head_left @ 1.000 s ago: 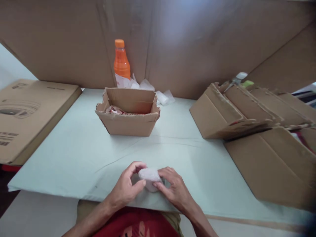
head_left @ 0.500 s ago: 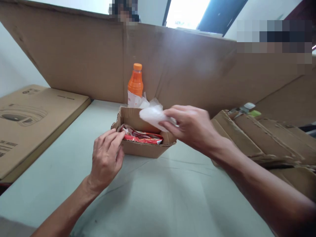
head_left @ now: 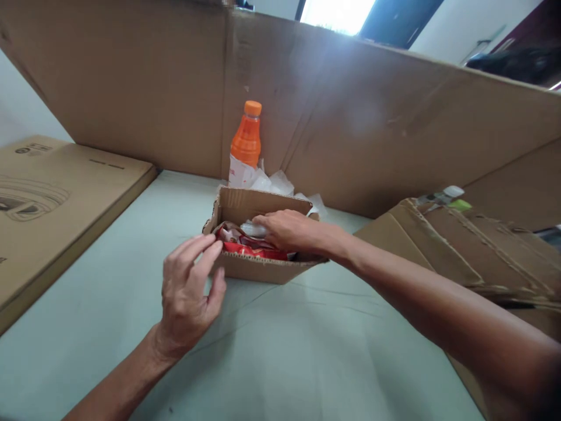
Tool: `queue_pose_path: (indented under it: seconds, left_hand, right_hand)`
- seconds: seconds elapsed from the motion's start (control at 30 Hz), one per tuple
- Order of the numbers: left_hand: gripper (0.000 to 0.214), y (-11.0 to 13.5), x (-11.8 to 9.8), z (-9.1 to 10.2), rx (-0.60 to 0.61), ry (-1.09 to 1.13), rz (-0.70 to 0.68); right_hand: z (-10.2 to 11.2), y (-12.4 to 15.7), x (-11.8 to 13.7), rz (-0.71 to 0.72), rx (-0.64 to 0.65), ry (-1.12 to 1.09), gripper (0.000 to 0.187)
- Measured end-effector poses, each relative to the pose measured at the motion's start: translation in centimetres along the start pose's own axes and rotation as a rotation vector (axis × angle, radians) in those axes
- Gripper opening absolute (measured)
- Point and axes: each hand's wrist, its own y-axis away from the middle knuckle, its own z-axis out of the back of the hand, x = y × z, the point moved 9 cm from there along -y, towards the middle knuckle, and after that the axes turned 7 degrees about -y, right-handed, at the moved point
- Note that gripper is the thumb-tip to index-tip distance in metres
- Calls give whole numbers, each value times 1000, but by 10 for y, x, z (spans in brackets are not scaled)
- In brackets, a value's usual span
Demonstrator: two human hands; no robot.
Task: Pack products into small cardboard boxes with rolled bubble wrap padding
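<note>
A small open cardboard box (head_left: 258, 272) stands on the table, with red glossy packets (head_left: 256, 251) inside. My right hand (head_left: 291, 231) reaches into it over the right side, fingers curled on a translucent white plastic air pillow (head_left: 253, 228). Part of the pillow is hidden under the hand. At the box's front left corner is my left hand (head_left: 186, 289), its fingertips at the rim and its thumb held apart; it grips nothing. Right behind the box lie more white air pillows (head_left: 280, 183), beside an orange drink bottle (head_left: 246, 140) standing upright.
A large flat printed carton (head_left: 79, 199) lies on the left of the pale table (head_left: 263, 351). Tall cardboard (head_left: 175, 88) walls off the back. On the right are stacked cardboard pieces (head_left: 438, 251) with a clear bottle (head_left: 447, 194) behind them.
My right hand has moved down from above the box into it, taking the white air pillow along. My left hand stays at the front left corner. The view has shifted slightly.
</note>
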Motion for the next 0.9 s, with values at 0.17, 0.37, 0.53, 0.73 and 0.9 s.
queue_pose_path:
  seconds: [0.17,0.37,0.53,0.73,0.9]
  left_hand:
    - [69,31,39,10,43,38,245]
    - [63,77,83,-24,273,218,574]
    - [69,69,83,-78,334,587,754]
    - [66,55,24,-104,334,756,799]
    - [65,95,-20,-93,431,838,835]
  right_hand:
    - [72,136,-28,-140,-651,-86,25]
    - [-42,198,-73,-375,-649,-439,43]
    - [-91,127,-63,-333,-701,-701,51]
    - [-105,185,-90,-547,-786,-799,39]
    - [-113,250,-84,-669,-783,-760,40]
